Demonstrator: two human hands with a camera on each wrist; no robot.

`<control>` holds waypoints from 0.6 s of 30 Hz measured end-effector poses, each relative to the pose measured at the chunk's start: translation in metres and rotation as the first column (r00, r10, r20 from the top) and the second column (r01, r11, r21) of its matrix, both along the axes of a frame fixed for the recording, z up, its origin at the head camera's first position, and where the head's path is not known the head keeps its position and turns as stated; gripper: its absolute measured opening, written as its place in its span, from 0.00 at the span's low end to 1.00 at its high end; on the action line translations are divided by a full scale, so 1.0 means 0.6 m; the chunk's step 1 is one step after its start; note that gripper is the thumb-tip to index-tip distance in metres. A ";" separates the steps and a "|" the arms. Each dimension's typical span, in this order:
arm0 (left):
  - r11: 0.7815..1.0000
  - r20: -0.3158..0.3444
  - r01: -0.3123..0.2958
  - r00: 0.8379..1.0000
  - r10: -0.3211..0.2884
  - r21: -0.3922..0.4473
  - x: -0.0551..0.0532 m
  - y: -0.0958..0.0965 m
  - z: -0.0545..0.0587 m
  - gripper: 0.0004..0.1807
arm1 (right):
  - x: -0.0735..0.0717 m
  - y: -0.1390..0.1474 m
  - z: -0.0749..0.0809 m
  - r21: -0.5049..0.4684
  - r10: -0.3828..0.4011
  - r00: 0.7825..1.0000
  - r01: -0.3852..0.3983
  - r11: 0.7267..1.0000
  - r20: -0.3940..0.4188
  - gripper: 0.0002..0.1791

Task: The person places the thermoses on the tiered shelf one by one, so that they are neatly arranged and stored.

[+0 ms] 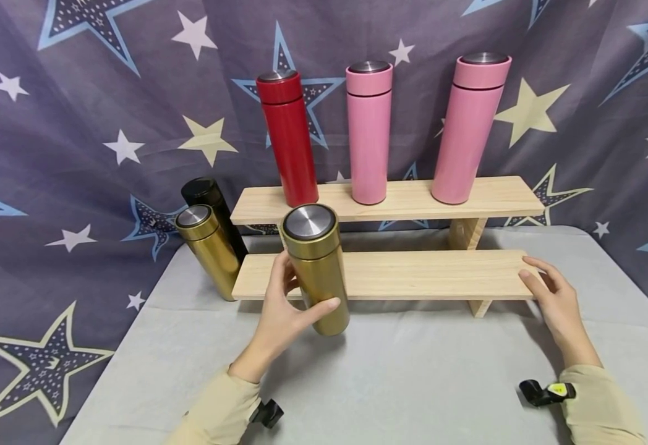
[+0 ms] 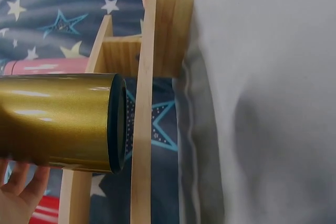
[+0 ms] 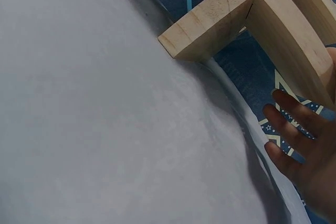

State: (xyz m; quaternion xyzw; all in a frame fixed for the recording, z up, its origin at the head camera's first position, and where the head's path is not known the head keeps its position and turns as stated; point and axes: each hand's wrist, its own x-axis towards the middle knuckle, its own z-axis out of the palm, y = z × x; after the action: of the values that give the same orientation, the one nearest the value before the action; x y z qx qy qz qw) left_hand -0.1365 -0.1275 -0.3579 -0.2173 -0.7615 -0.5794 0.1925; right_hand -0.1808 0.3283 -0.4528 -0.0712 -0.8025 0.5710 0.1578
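My left hand [image 1: 282, 321] holds a gold thermos flask [image 1: 319, 278] with a steel lid top, fingers round its far side and thumb across the front. The flask hangs in front of the left part of the lower wooden shelf [image 1: 435, 275]; in the left wrist view its dark base [image 2: 118, 124] is off the table. At the shelf's right end my right hand [image 1: 560, 309] touches the board, its thumb and a finger on the edge. Three loosely spread fingers [image 3: 291, 119] show beside the board in the right wrist view.
One red flask [image 1: 290, 145] and two pink flasks, a slim one [image 1: 368, 136] and a wider one [image 1: 465, 136], stand on the upper shelf [image 1: 407, 198]. Left of the rack are another gold flask [image 1: 213, 256] and a black one [image 1: 226, 213]. A star-patterned curtain [image 1: 151, 80] hangs behind the grey-covered table [image 1: 413, 371].
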 end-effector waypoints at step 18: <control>0.996 0.032 0.078 0.996 -0.080 0.045 -0.021 0.082 -0.001 0.47 | -0.002 0.000 -0.002 0.000 -0.001 1.000 0.001 1.000 -0.008 0.24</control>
State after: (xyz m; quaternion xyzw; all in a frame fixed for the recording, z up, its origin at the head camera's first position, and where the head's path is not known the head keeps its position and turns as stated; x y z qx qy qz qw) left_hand -0.1493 -0.0781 -0.3585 -0.2333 -0.7425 -0.6068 0.1614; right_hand -0.1822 0.3286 -0.4541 -0.0692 -0.8018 0.5713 0.1613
